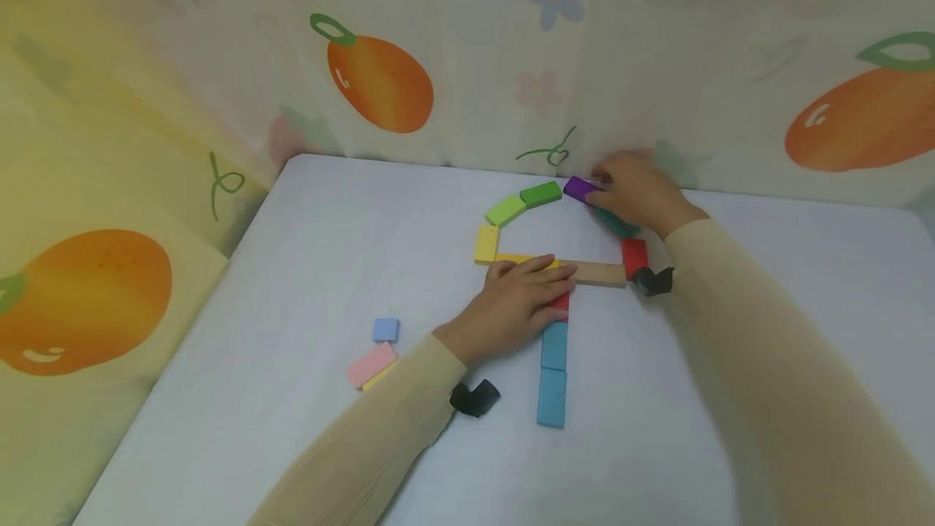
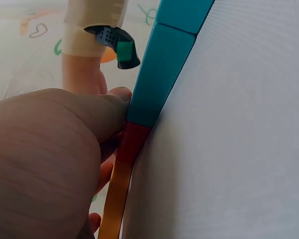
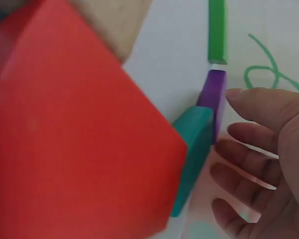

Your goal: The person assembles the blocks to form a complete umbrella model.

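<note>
From my distant post I see the purple block (image 1: 577, 188) right of upper centre in the head view, between the green block (image 1: 541, 194) and the dark teal block (image 1: 617, 224). The right hand (image 1: 643, 195) is beside it, fingers loosely spread, gripping nothing; thumb contact I cannot tell. Near the centre, the left hand (image 1: 514, 305) lies, fingers extended, over the tan bar (image 1: 601, 273). Lower left: a pink block (image 1: 371, 364).

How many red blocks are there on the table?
2. One red block is at the arch's right end, beside the tan block. The other red block, partly covered by the left hand, adjoins a turquoise block. Hands or sleeves may hide more.
</note>
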`<state>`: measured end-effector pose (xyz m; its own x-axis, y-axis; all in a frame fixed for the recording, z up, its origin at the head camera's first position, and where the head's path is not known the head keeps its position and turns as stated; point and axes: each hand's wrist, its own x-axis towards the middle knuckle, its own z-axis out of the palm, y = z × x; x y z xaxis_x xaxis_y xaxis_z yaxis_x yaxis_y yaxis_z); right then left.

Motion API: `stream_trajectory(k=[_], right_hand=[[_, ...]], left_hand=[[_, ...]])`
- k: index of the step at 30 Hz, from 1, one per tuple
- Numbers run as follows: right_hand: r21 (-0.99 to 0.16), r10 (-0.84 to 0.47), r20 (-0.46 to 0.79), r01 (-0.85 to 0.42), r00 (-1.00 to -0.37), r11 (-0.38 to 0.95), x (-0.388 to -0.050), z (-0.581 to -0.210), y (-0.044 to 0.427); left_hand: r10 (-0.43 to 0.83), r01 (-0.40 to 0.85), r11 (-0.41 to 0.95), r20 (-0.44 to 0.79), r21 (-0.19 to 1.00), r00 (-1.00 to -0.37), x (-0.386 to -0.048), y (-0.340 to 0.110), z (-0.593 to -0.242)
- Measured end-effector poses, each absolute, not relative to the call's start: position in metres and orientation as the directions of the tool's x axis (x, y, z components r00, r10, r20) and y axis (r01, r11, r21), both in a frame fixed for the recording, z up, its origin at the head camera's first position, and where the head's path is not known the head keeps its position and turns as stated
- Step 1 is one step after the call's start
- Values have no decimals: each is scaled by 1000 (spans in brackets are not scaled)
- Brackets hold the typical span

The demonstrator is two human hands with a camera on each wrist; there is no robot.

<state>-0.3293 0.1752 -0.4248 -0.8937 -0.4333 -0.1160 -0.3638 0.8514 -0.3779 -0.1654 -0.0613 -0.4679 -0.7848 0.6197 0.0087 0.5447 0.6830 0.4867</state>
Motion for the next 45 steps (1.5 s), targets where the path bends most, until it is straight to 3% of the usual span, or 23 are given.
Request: stream_trajectory(k=[45], right_hand=[[-390, -461, -146, -377, -875, 840, -325, -426, 168]], left_hand=[[616, 545, 684, 15, 484, -787, -163, -60, -465]])
